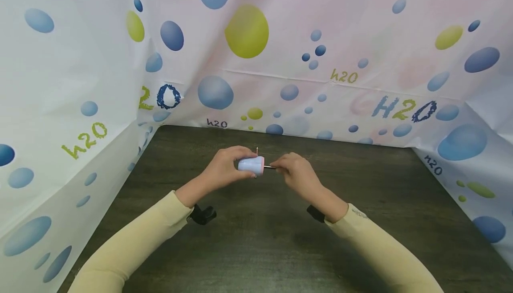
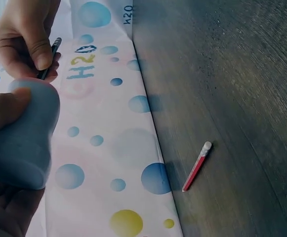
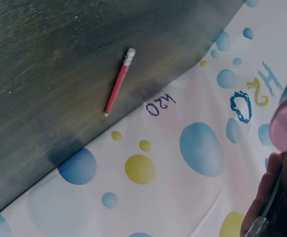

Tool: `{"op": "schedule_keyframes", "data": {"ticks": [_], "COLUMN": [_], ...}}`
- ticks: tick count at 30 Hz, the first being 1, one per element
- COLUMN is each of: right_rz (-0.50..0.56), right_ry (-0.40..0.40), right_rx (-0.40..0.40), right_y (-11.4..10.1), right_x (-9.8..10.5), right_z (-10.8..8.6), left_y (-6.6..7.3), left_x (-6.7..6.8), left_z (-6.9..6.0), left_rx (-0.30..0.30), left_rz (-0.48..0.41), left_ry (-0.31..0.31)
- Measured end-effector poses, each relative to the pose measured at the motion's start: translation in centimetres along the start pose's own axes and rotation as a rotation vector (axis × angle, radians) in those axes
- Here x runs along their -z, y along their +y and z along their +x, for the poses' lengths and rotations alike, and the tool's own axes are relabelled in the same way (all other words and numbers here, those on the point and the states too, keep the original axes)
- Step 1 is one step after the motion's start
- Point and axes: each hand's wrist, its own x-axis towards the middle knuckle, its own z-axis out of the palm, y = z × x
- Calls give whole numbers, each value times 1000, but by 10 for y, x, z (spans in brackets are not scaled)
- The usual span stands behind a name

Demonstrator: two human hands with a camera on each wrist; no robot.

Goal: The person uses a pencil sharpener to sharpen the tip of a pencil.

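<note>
My left hand (image 1: 222, 167) grips a light blue pencil sharpener (image 1: 250, 165) with a pink end, holding it above the table. The sharpener's pink face (image 3: 285, 123) points toward my right hand (image 1: 298, 173). Between thumb and fingers, my right hand pinches a dark pencil (image 3: 277, 185). In the right wrist view, the pencil's front end sits in the hole of the pink face, so its tip is hidden. A short red pencil (image 2: 196, 167) with a white eraser end lies on the table, partly covered by the sharpener in the head view.
The dark wood-grain table (image 1: 240, 248) spreads beneath both hands. A white sheet (image 1: 280, 61) with blue and green spots and "H2O" lettering walls its back and sides. Black wrist straps (image 1: 203, 215) hang below the cuffs.
</note>
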Motion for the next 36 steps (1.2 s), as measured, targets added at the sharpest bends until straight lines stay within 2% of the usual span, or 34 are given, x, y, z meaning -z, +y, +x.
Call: {"op": "schedule_keyframes", "data": {"ticks": [6, 10, 12, 14, 19, 21, 23, 28, 30, 32, 36], "right_rz": [15, 6, -3, -16, -47, -66, -95, -177, -193, -204, -227], "right_ry": [-33, -58, -61, -43, 86, 138, 164, 214, 246, 269, 295], "right_rx": [-28, -4, 15, 35, 101, 139, 178, 296, 341, 376, 422], "right_y": [0, 0, 0, 1, 4, 6, 7, 12, 14, 17, 20], "right_x": [-4, -4, -4, -5, -9, -11, -11, -6, -5, -5, -6], "right_z": [-2, -4, -5, -5, -10, -10, -11, -11, -10, -9, -9], "left_y": [-3, -6, -8, -8, -10, -12, -13, -14, -15, -15, -16], "left_x": [-1, -2, -1, -1, -2, -2, 0, 8, 10, 11, 10], "left_z": [-1, 1, 2, 4, 6, 7, 7, 5, 5, 5, 4], "left_rx": [-13, -11, 8, 66, 304, 358, 377, 454, 496, 521, 533], "left_rz": [-1, -19, -22, -17, -45, -86, -158, -495, -592, -626, -578], "left_ry": [-17, -34, -44, -60, -143, -186, -227, -302, -314, -315, -297]}}
